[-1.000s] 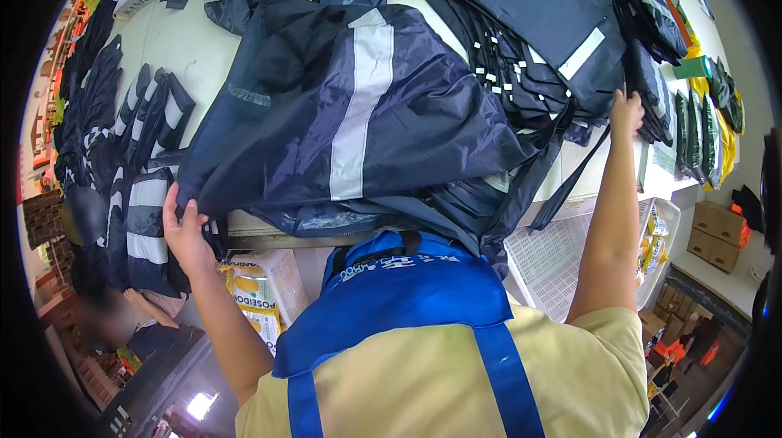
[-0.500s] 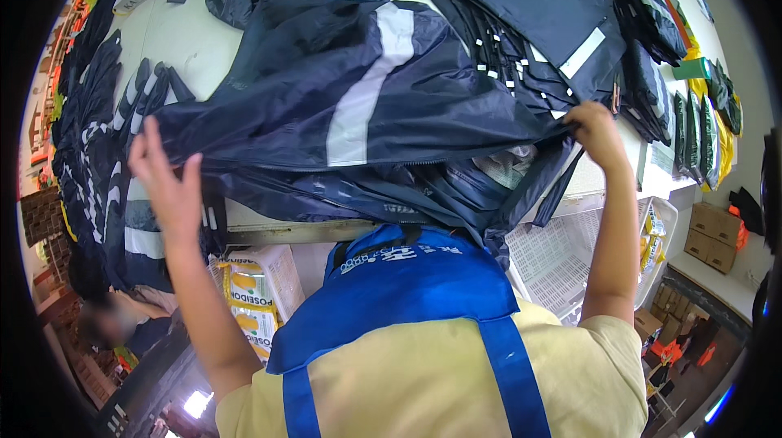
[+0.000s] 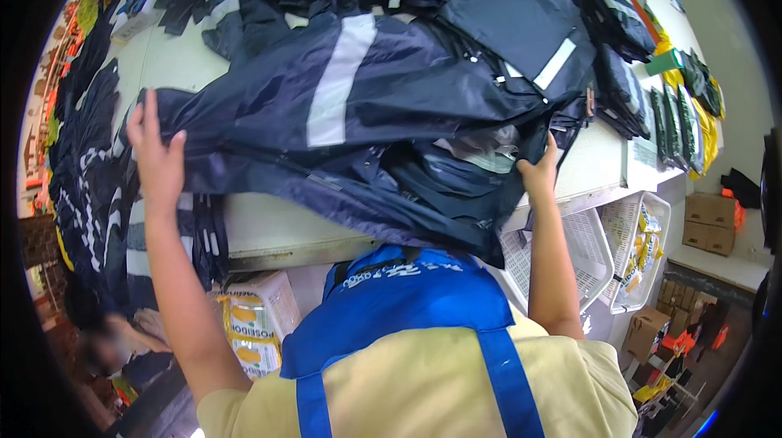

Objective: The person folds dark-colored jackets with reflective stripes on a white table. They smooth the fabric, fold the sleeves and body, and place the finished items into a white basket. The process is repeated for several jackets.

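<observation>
A navy rain jacket (image 3: 252, 116) with a pale reflective band lies spread across the table in front of me. Its front gapes toward the right, showing dark lining and a pale patch inside. At the jacket's left end, my left hand (image 3: 159, 165) rests against the fabric, thumb and fingers apart. My right hand (image 3: 540, 181) pinches the garment's right edge between thumb and fingers, lifting it a little. The jacket's near edge droops over the table's front edge, close to my blue apron (image 3: 399, 295).
Folded dark garments (image 3: 509, 18) are stacked beyond the jacket, and packed ones (image 3: 619, 88) stand at the right. Dark clothes with reflective strips (image 3: 90, 161) hang over the left side. White baskets (image 3: 586, 255) and yellow-white packages (image 3: 248, 324) sit below the white table (image 3: 277, 222). A person (image 3: 106, 344) is at lower left.
My right hand has moved left and nearer to me, drawing the jacket's right edge along. The front gapes wider and the near edge hangs lower. My left hand has shifted slightly.
</observation>
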### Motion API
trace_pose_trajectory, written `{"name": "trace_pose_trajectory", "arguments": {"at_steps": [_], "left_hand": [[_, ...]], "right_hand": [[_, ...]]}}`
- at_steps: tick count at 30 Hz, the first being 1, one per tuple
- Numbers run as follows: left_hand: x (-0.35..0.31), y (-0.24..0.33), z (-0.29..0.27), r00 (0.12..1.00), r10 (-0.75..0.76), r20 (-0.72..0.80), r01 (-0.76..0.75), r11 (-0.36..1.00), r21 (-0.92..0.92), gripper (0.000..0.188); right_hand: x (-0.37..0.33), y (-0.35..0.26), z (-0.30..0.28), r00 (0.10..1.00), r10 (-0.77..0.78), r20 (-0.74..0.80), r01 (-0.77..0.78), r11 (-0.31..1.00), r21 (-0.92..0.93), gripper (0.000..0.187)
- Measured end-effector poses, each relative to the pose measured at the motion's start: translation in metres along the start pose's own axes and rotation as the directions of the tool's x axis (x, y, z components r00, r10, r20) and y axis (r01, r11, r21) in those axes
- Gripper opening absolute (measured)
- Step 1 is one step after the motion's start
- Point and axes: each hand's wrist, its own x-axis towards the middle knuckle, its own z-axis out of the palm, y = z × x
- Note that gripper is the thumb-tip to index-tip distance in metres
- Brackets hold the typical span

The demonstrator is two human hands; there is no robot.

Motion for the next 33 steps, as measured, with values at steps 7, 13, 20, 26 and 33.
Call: {"name": "trace_pose_trajectory", "arguments": {"at_steps": [7,13,20,26,33], "left_hand": [[0.002,0.012,-0.016,0.99,-0.144,0.016,0.132,0.849,-0.511,0.068],[-0.014,0.08,-0.026,0.998,-0.019,0.057,0.048,0.813,-0.581,0.065],[-0.015,0.107,-0.039,0.998,0.062,-0.016,-0.061,0.838,-0.542,0.065],[-0.013,0.102,-0.036,0.999,0.026,-0.044,-0.045,0.847,-0.53,0.064],[0.01,0.069,-0.05,0.985,-0.075,-0.157,-0.017,0.858,-0.514,0.062]], "right_hand": [[0.078,0.045,-0.147,0.894,-0.288,-0.342,0.067,0.842,-0.535,0.066],[-0.082,-0.205,0.03,0.81,-0.454,0.372,0.262,0.847,0.463,0.012],[-0.126,-0.285,0.133,0.583,-0.384,0.716,0.082,0.904,0.419,0.035],[-0.104,-0.284,0.102,0.383,-0.646,0.66,0.674,0.684,0.279,0.033],[-0.042,-0.213,0.03,0.546,-0.309,0.779,0.511,0.859,-0.017,0.031]]}}
